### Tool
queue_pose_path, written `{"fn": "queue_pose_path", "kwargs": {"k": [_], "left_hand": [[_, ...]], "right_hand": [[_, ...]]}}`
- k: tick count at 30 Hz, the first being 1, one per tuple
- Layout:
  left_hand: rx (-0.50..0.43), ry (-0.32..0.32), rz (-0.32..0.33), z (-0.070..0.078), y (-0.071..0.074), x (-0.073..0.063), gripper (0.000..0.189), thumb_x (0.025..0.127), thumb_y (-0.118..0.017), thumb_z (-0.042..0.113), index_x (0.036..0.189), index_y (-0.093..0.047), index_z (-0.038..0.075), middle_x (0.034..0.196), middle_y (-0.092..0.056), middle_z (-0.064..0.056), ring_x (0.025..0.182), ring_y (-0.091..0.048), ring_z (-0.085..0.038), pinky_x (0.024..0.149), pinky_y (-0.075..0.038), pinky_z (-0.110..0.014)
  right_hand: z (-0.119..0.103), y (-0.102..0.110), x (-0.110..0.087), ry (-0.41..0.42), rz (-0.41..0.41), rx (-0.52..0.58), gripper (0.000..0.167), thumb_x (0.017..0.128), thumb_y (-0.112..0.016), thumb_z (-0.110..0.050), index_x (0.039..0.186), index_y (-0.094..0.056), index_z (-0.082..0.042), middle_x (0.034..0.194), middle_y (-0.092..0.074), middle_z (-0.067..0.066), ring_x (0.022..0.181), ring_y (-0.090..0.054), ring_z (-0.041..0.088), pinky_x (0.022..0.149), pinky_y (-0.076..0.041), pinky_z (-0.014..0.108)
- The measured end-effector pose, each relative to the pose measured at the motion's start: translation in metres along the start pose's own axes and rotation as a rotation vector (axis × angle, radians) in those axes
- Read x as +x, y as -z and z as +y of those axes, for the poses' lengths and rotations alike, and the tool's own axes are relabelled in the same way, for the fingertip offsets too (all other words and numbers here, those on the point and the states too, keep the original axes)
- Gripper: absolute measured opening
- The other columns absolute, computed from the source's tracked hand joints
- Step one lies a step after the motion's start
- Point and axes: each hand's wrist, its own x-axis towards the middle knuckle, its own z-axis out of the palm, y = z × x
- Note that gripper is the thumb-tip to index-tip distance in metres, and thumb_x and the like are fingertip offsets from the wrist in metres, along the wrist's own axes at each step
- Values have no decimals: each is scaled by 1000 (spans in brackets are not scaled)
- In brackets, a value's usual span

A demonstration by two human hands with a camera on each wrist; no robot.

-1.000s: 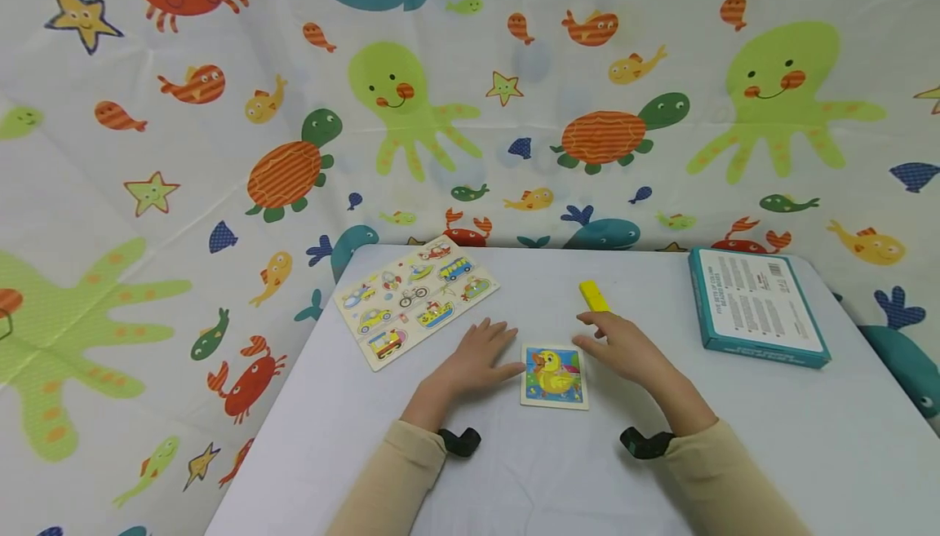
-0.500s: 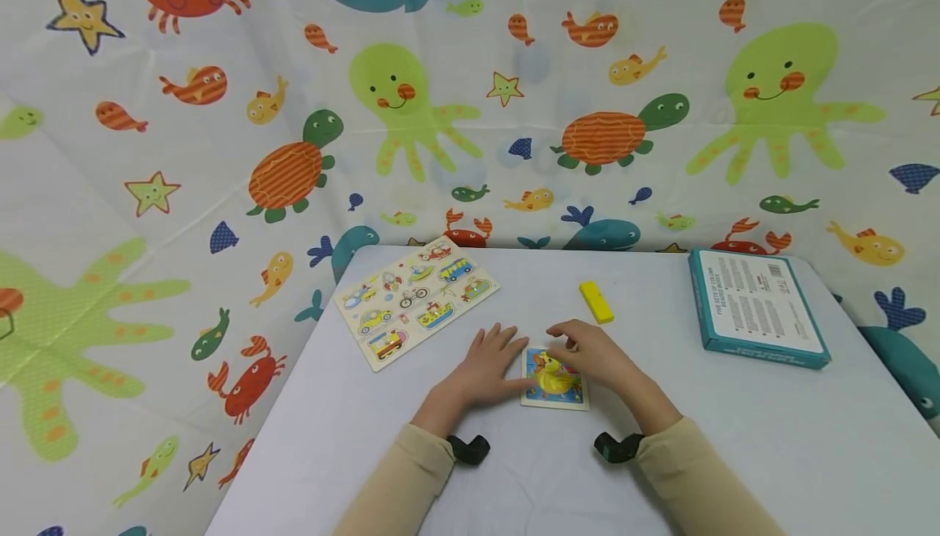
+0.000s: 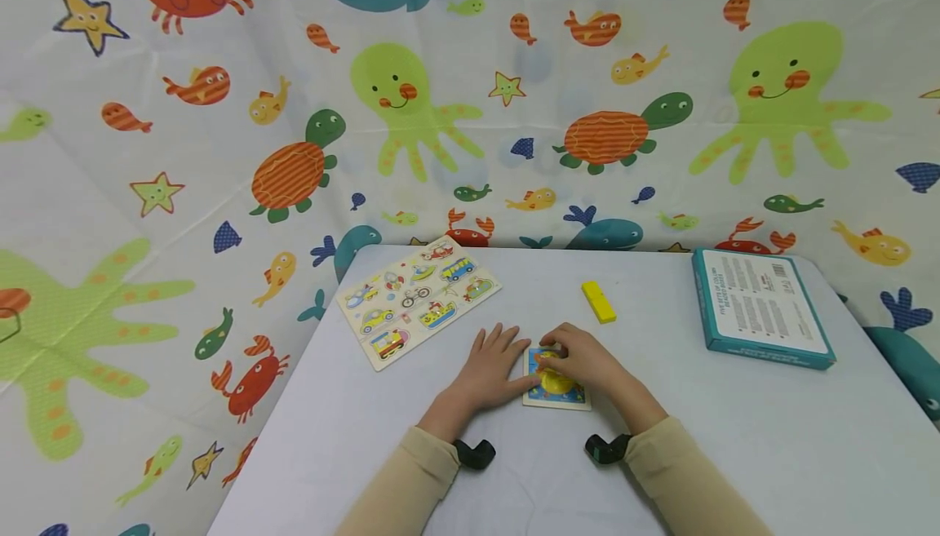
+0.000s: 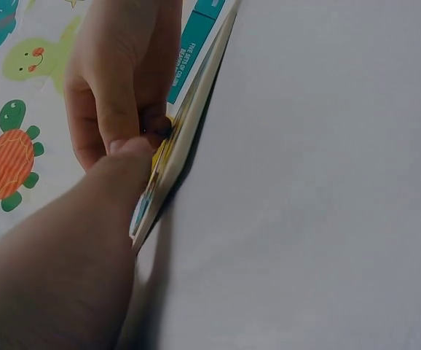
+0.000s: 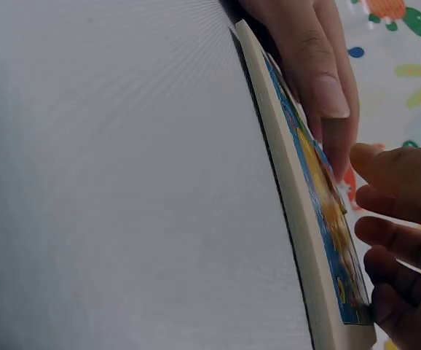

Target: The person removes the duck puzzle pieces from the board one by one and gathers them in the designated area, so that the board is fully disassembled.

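Note:
A small square duck puzzle (image 3: 561, 399) in a pale wooden frame lies on the white table, partly covered by both hands. My left hand (image 3: 488, 369) rests beside its left side, fingers straight and spread, with the thumb reaching onto the picture. Over the puzzle's upper part bends my right hand (image 3: 587, 361), its thumb and index finger curved close together near the left thumb. In the right wrist view, curled fingertips of the right hand (image 5: 407, 233) are right by the puzzle's picture (image 5: 316, 179). I cannot tell whether they pinch a piece.
A wooden board with vehicle pictures (image 3: 419, 299) lies tilted at the back left. Behind the right hand is a yellow block (image 3: 598, 302). A teal box (image 3: 764, 307) with a white printed label lies at the right. A sea-animal cloth (image 3: 470, 112) hangs behind the table (image 3: 793, 438).
My right hand has moved left from near the yellow block to over the puzzle, uncovering the block. My left hand has shifted slightly right, its thumb now overlapping the picture.

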Motion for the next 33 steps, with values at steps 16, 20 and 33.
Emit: {"fn": "queue_pose_path", "kwargs": {"k": [16,20,33], "left_hand": [[47,59,56,5,-10,2,68,95,-35,71,150,-42,30,162,-31,-1,152,-19,-33,120,-12,-63],[43,61,62,5,-11,2,68,95,-35,71,149,-43,29,161,-32,-1,152,-20,-33,120,-13,-63],[50,67,49,6,-10,2,70,95,-34,72,150,-41,30,162,-30,0,153,-18,-31,121,-12,-62]], "right_hand": [[6,-10,6,-20,23,-21,23,91,-71,-37,106,-70,-20,110,-59,-3,97,-56,15,94,-51,41],[6,-12,8,-26,27,-42,23,91,-71,-37,105,-69,-19,109,-58,-2,98,-57,16,95,-51,43],[-2,-10,8,-95,3,-23,23,90,-73,-34,104,-67,-17,113,-57,2,98,-55,19,96,-51,43]]}}
